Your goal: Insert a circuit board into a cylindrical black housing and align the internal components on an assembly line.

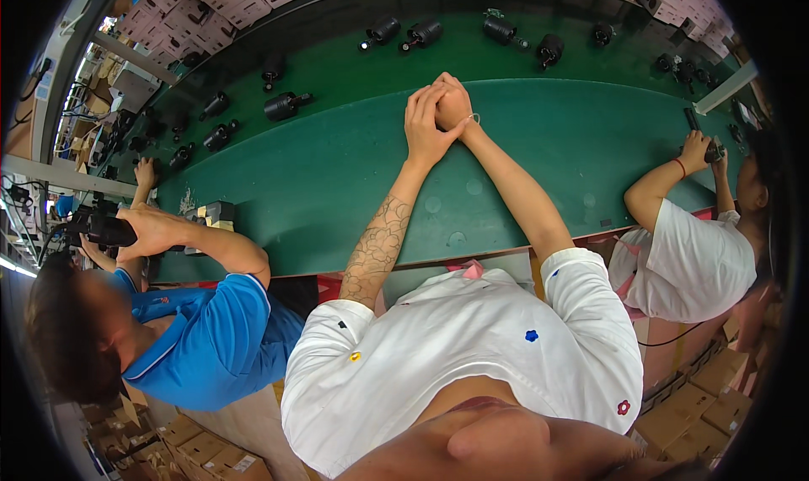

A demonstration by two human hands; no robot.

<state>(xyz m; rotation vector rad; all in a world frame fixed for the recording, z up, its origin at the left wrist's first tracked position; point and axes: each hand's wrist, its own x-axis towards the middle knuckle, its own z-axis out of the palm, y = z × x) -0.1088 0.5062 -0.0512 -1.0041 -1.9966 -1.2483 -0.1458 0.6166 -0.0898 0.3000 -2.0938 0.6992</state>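
Note:
My left hand point(427, 129) and my right hand point(454, 104) are clasped together over the far part of the green worktable point(506, 161). The left fingers lie folded across the right hand, which is closed against the left palm. No object shows in either hand, though the space between the palms is mostly hidden. A thin light band point(475, 118) circles my right wrist. Beyond my hands, black cylindrical cameras with bracket arms lie on a darker green belt; the nearest ones are a black camera point(422, 34) and another black camera point(501, 30).
At left, a co-worker in a blue shirt point(211, 346) reaches over the table near small stacked blocks point(216, 215). At right, a co-worker in white point(704, 262) handles a dark part point(714, 152). White boxes point(211, 9) line the back; brown cartons point(699, 414) stand below.

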